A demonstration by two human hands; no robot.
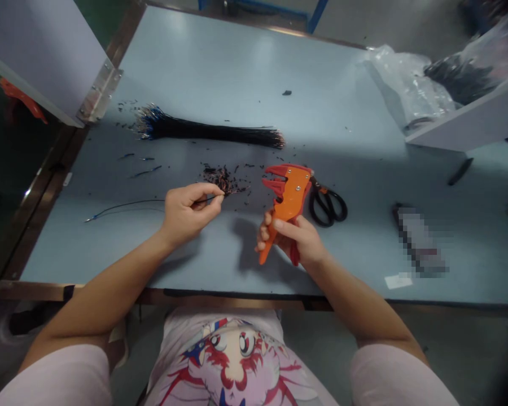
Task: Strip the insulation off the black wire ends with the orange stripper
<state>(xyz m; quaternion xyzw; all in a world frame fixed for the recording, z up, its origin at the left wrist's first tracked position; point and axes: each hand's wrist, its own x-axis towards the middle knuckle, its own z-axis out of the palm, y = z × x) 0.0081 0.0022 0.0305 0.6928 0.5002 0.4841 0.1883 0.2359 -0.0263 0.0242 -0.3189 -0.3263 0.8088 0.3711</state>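
Observation:
Between thumb and fingers, my left hand (191, 211) pinches a thin black wire (129, 202). The wire trails off to the left and ends in a blue-and-silver terminal. My right hand (294, 237) is wrapped round the handles of an orange and red wire stripper (295, 192). Its jaws face left, toward the wire's tip, and stand apart from it. Just beyond my left hand lies a small heap of black insulation scraps and copper strands (222, 179). Farther back, a thick bundle of black wires (211, 132) lies flat, with blue terminals at its left end.
Black-handled scissors (328, 206) lie right of the stripper. A pixelated dark object (419, 239) and a white paper slip (398, 281) lie farther right. Plastic bags (410, 84) rest behind a white panel (469, 121). Several loose wire pieces (148, 171) lie at left.

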